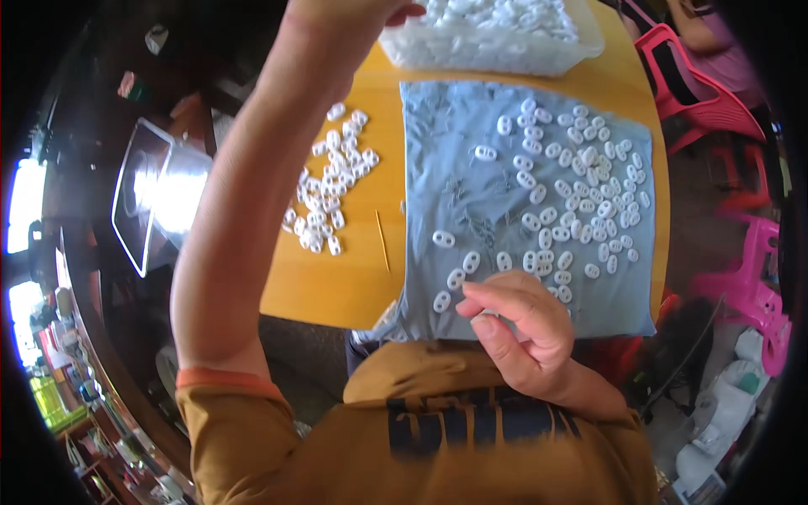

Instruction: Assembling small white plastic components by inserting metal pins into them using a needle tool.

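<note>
My left arm reaches far up the picture; my left hand point(358, 10) is cut off by the top edge, at the near left corner of a clear tray point(581, 52) heaped with white pieces. My right hand point(522, 324) hovers with fingers curled in over the near edge of a grey-blue cloth point(454, 151). Whether anything lies inside the curled fingers is hidden. Several white oval two-hole pieces point(581, 189) are scattered on the cloth, the nearest just left of my right hand. A second pile of white pieces point(330, 181) lies on the yellow table point(337, 286).
A thin wooden stick point(383, 240) lies between the pile and the cloth. A clear plastic box point(156, 194) stands off the table's left side. Red and pink plastic chairs point(699, 93) and white bags point(724, 412) are on the right. Another person point(715, 34) sits at the top right.
</note>
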### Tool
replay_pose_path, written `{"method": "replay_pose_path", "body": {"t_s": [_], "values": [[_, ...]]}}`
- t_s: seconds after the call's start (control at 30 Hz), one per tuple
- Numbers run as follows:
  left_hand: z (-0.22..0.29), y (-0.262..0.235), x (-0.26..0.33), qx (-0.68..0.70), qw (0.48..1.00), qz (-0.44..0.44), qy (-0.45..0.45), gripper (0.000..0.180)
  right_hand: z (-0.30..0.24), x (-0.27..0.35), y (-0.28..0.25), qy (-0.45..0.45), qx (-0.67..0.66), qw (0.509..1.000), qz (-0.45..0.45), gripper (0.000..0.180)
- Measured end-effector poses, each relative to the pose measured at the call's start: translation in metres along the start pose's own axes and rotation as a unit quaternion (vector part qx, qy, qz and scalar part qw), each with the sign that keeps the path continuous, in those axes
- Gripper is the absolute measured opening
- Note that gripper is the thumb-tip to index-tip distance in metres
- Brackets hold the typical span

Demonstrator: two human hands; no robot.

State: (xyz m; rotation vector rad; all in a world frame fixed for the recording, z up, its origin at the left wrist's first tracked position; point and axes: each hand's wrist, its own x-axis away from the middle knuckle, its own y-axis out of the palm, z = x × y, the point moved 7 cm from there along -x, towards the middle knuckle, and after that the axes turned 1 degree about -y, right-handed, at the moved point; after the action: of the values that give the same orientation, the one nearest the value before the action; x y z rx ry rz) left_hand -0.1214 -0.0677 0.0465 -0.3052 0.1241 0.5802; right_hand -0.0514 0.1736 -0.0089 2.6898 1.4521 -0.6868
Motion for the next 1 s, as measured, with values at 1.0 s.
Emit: {"method": "replay_pose_path", "body": {"t_s": [1.0], "values": [[-0.063, -0.046, 0.167, -0.337, 0.937, 0.074, 0.052, 0.02, 0.022, -0.014, 0.026, 0.032, 0.044, 0.995, -0.081, 0.024]]}}
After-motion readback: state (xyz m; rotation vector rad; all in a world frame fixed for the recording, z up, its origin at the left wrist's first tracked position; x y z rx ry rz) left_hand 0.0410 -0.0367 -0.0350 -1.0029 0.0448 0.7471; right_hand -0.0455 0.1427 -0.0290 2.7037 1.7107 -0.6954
